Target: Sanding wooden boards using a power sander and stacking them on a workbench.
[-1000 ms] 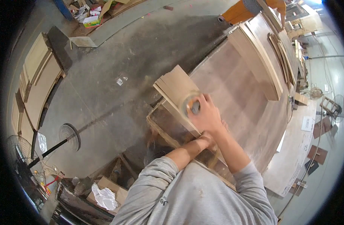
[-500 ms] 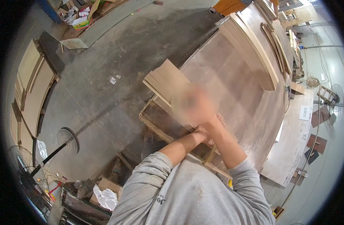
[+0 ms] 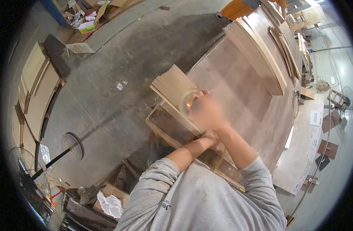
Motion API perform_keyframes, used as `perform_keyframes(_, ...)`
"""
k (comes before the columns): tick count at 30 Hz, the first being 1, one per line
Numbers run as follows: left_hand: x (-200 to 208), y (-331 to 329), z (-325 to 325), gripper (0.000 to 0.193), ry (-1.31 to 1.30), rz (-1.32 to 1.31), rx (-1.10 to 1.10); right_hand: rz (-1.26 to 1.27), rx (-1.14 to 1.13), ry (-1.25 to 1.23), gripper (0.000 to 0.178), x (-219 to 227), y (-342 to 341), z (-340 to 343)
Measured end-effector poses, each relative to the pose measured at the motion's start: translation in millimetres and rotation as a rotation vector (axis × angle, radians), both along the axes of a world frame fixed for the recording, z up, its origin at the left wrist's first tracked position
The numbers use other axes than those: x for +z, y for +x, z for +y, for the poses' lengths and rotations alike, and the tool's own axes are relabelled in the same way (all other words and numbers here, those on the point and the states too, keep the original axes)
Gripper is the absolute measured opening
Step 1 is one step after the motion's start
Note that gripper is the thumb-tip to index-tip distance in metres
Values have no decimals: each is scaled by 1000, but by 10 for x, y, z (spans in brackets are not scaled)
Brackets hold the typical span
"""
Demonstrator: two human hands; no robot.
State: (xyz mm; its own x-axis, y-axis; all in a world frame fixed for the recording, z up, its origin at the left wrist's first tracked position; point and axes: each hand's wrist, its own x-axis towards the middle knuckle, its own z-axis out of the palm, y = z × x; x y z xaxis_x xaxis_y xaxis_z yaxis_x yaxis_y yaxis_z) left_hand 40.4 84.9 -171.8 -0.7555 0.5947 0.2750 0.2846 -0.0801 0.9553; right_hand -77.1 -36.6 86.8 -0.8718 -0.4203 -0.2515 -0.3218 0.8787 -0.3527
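A stack of pale wooden boards (image 3: pixel 173 84) lies slanting over the near left edge of a big wooden work surface (image 3: pixel 238 82). Over the near part of the stack is my right hand (image 3: pixel 208 111), smeared by blur, its fingers curled. A round thing with an orange rim (image 3: pixel 190 102) shows at those fingers, pressed against or just above the boards; its kind is too blurred to name. My left hand (image 3: pixel 211 139) rests at the stack's near end, beneath my crossing right forearm, which hides its fingers.
Tall curved wooden pieces (image 3: pixel 257 57) stand on the surface to the right. A dark, wood-edged frame (image 3: pixel 167 125) sits below the boards. At left are a stand fan (image 3: pixel 21 163) and leaning panels (image 3: pixel 39 88). Another person's orange-clad legs (image 3: pixel 236 9) are at the far edge.
The view has shifted slightly. An orange rim now shows at my right hand, where blur covered it before. Fingers formerly visible beyond my right wrist are now hidden.
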Motion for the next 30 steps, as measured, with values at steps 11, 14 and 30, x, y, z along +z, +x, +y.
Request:
perform_keyframes(11, 870, -176, -498, 85, -754, 312, -194, 75, -121, -43, 52, 131, -909, -549)
perform_keyframes(14, 1709, -417, -890, 86, -823, 207, -381, 164, -123, -65, 46, 39, -1212, -618)
perform_keyframes(30, 745, -149, -460, 44, -465, 645, 303, 73, -86, -214, 44, 123, -673, -610)
